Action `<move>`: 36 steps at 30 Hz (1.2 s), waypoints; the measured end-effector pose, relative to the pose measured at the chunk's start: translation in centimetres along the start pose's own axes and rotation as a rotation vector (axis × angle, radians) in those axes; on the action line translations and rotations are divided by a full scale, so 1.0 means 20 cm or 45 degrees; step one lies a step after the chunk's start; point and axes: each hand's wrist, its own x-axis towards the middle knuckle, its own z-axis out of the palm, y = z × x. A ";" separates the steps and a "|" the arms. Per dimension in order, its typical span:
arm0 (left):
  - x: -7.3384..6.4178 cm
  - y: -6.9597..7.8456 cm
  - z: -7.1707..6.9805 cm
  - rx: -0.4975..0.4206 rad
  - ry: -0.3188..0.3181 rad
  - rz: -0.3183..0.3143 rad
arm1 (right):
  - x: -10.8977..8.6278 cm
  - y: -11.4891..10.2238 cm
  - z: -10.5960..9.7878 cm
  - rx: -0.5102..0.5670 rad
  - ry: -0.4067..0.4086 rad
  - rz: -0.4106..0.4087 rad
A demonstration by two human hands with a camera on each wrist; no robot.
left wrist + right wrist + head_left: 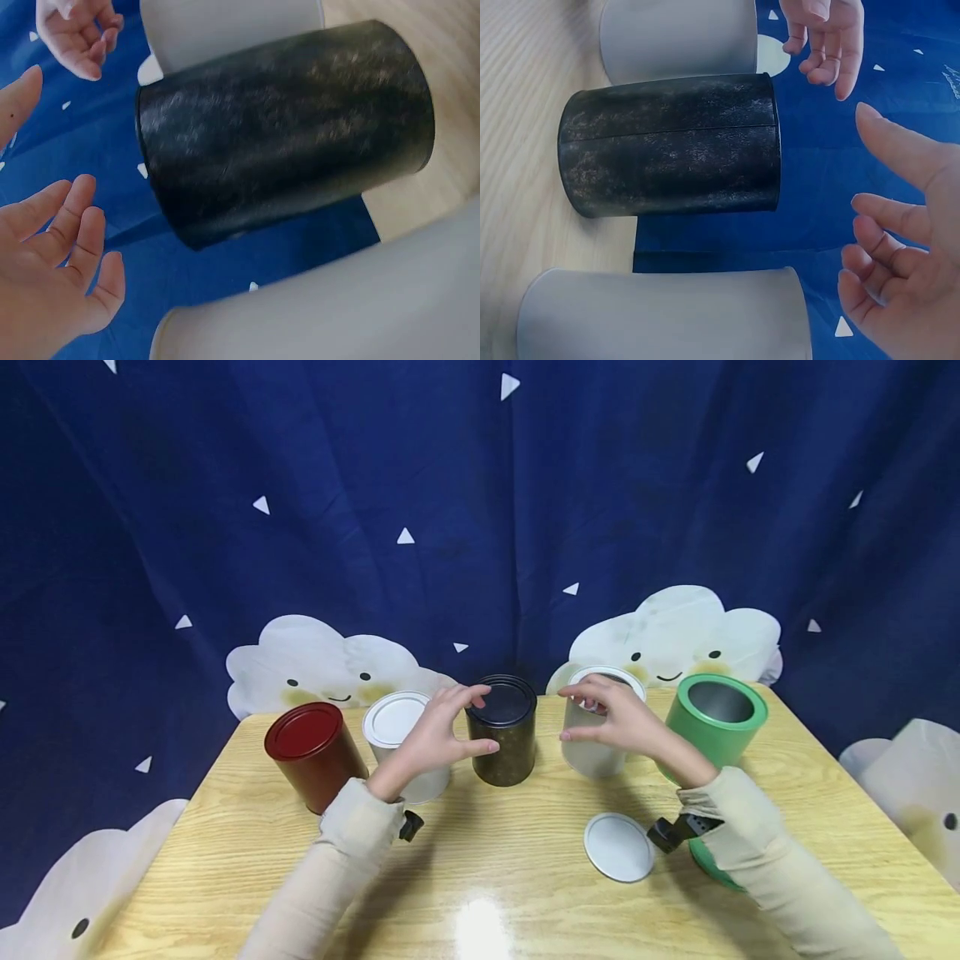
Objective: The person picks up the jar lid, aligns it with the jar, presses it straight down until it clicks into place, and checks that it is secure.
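A black can (504, 757) with its lid on stands at the middle back of the table. My left hand (441, 732) is raised at its left, thumb and fingers spread apart with nothing in them. Opposite it, my right hand (613, 720) hovers in front of a white can (588, 760) whose top is open, its fingers likewise parted and holding nothing. A second white can (427, 785), lid on, is partly hidden behind my left hand and wrist. In the left wrist view the black can (289, 131) lies between both hands' sides, apart from the fingertips.
A dark red lidded can (322, 764) stands at the far left, and an open green can (711, 739) at the right. On the table lie a white lid (618, 847) and, partly under my right sleeve, a green lid (711, 867). A blue curtain (450, 485) hangs behind.
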 end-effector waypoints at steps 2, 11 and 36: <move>-0.01 0.01 0.01 -0.015 -0.006 -0.001 | -0.02 0.00 -0.01 0.001 0.003 -0.012; -0.05 0.06 0.08 -0.063 -0.063 -0.035 | -0.11 0.00 -0.04 0.002 0.029 -0.007; -0.06 0.11 0.32 -0.114 -0.142 0.068 | -0.36 0.12 -0.10 -0.094 -0.005 -0.078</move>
